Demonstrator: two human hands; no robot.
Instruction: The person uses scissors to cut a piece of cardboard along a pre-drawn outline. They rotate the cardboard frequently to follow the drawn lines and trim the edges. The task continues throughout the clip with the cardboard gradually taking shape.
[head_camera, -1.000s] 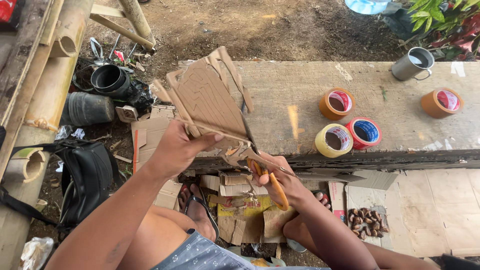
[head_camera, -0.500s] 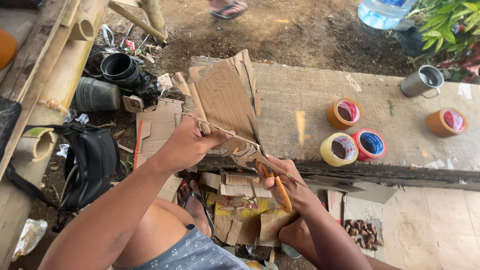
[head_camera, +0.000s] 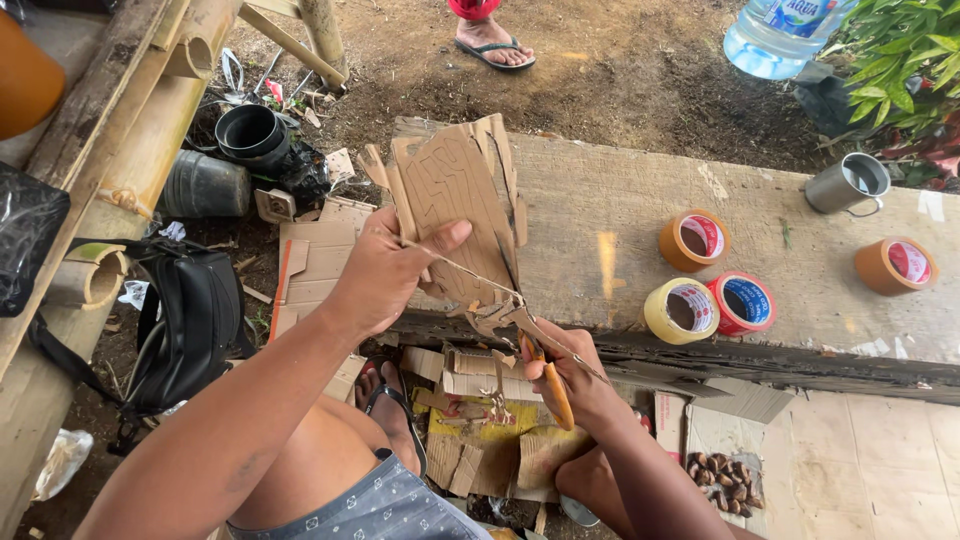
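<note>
Workbench (head_camera: 800, 210) of rough timber carries four tape rolls, well apart from the work. Cardboard sheet (head_camera: 455, 210), held upright above its near edge, is pinched by the left hand (head_camera: 385, 275). Right hand (head_camera: 575, 385) is clenched on orange-handled scissors (head_camera: 545, 375). Advisable: short cuts, sheet kept taut.

It is an outdoor craft workshop: dirt ground (head_camera: 620, 70), bamboo poles (head_camera: 150, 140), rough wooden worktop (head_camera: 600, 210), tape rolls (head_camera: 700, 290).
</note>
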